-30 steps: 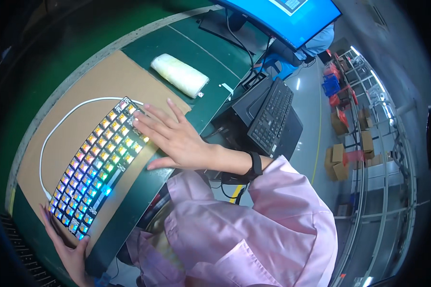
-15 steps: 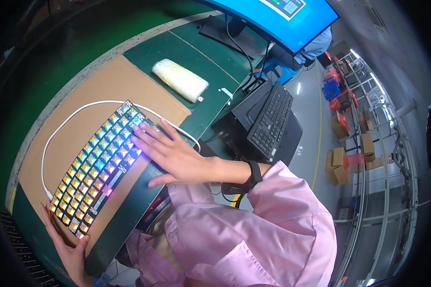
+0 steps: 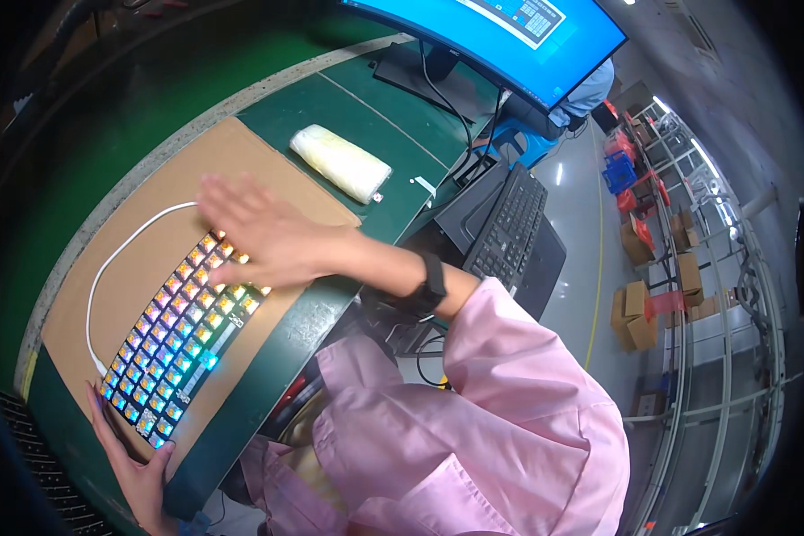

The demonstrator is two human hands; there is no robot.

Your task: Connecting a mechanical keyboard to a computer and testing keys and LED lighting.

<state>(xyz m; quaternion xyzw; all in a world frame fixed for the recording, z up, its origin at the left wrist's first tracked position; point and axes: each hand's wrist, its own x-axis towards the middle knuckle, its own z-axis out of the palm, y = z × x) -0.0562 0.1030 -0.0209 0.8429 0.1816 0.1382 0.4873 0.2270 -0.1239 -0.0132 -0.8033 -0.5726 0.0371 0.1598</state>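
I see the left hand (image 3: 136, 475) spread around the near end of the lit keyboard (image 3: 165, 344), thumb at one corner and fingers along the other; whether it grips or only braces, I cannot tell. The right hand (image 3: 259, 237) is open and empty, its fingers apart and blurred, lying across the keyboard's far end and hiding some of the keys there. From my view I cannot tell whether it presses on them or hovers just above.

The keyboard slants between both hands, its switches bare of caps and glowing orange, violet, blue and green. It lies on a cardboard sheet (image 3: 232, 147) that covers part of the green desk (image 3: 380, 121). Just by the left fingertips I find the plug of a white cable (image 3: 116, 255), which arcs around the keyboard's outer side and goes out of sight behind the right hand.

Beyond the right hand, on the desk, I have a pale wrapped bundle (image 3: 341, 163), and farther past it a monitor (image 3: 509, 54) with a blue screen. To the right of the right wrist, which wears a black band (image 3: 433, 279), sits a black keyboard (image 3: 512, 223).
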